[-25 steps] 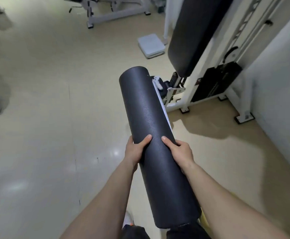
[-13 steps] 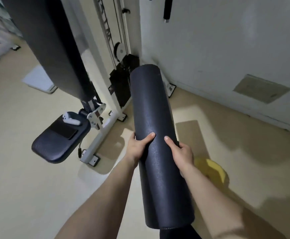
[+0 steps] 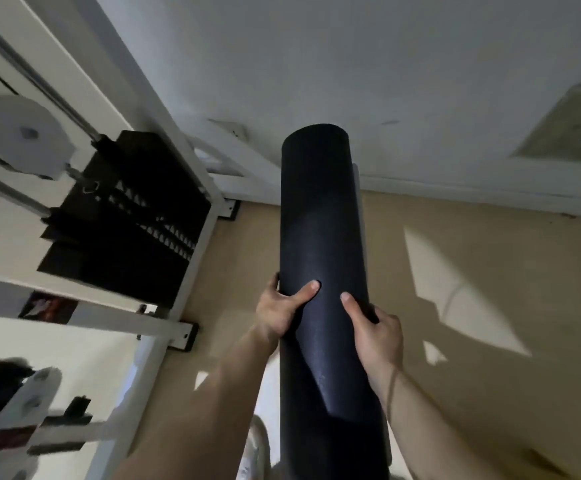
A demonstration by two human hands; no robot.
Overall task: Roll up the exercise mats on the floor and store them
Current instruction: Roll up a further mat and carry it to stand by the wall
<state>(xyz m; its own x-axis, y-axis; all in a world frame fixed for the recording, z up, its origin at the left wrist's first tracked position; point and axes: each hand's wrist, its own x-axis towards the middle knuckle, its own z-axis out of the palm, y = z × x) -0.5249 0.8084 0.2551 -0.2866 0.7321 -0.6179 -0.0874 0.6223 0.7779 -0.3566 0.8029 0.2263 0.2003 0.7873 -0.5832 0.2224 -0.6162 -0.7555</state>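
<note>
Because the weight machine (image 3: 126,216) stands close at nine o'clock, a swing left could knock it. Your left hand (image 3: 282,313) curls round the rolled mat (image 3: 323,237), held mid-length and aimed at twelve o'clock, with your right hand (image 3: 375,334) gripping opposite. I judge the mat's loose outer edge could unroll if either grip slackens before you reach the wall (image 3: 420,64).

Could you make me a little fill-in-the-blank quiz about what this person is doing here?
The black mat is ____ into a tube.
The left hand and right hand grip it, each with its ____ lying on top.
Its far end points toward the pale ____, beside the weight machine.
Missing: rolled; thumb; wall.
</note>
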